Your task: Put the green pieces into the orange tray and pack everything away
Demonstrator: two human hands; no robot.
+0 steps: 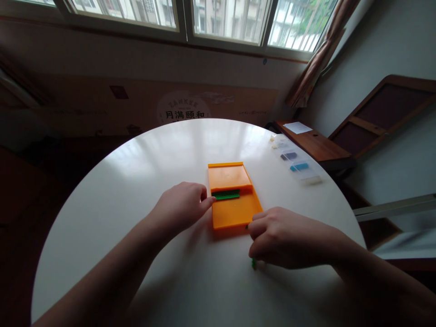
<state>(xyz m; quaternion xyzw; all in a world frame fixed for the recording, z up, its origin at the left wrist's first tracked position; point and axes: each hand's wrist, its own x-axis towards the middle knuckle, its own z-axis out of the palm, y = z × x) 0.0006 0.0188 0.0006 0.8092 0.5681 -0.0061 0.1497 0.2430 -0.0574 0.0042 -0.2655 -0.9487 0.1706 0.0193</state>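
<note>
An open orange plastic box (235,219) lies on the white round table, its lid section (229,176) folded back on the far side. A row of green toothed pieces (226,195) lies inside, along the hinge side. My left hand (182,204) is closed at the box's left wall, its thumb over the edge by the green row. Beside the box's near right corner, my right hand (275,236) is closed on a thin green strip (254,264); its ends poke out above and below my fingers, and its middle is hidden.
Clear plastic bags with blue pieces (299,167) and dark pieces (289,156) lie at the table's right edge. Beyond it stands a wooden desk (320,147) with a white paper (297,128). Windows (231,20) line the far wall.
</note>
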